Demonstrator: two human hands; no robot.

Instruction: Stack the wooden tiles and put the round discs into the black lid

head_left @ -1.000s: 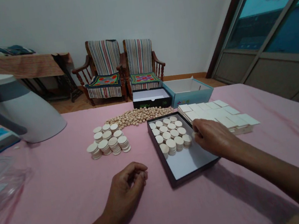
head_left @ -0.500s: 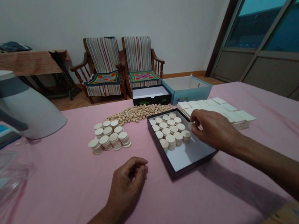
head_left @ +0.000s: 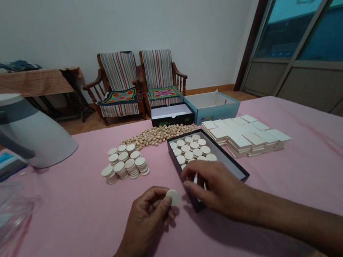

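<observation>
Between the thumb and fingers of my left hand (head_left: pixel 153 214) is a single round wooden disc (head_left: pixel 172 197), pale and flat, held up above the pink cloth. My right hand (head_left: pixel 213 184) hovers over the near part of a shallow black box (head_left: pixel 243 174), its thumb and fingers curved and apart with nothing seen in them. Inside that box, several stacks of discs (head_left: pixel 194 145) stand in rows, the nearest ones partly hidden by my right hand. More stacked discs (head_left: pixel 124 164) stand on the cloth to the left of the box.
Small wooden pieces (head_left: pixel 156 135) lie heaped behind the stacks. Square white tiles (head_left: pixel 245 133) are piled on the right. A black box (head_left: pixel 172 115) and a light blue box (head_left: pixel 214 105) stand at the back. On the left are a jug (head_left: pixel 38 132) and a clear plastic container (head_left: pixel 4 211).
My right hand has moved left and nearer from the box's right side. The disc it held appears to be in my left hand now, which was empty and resting before.
</observation>
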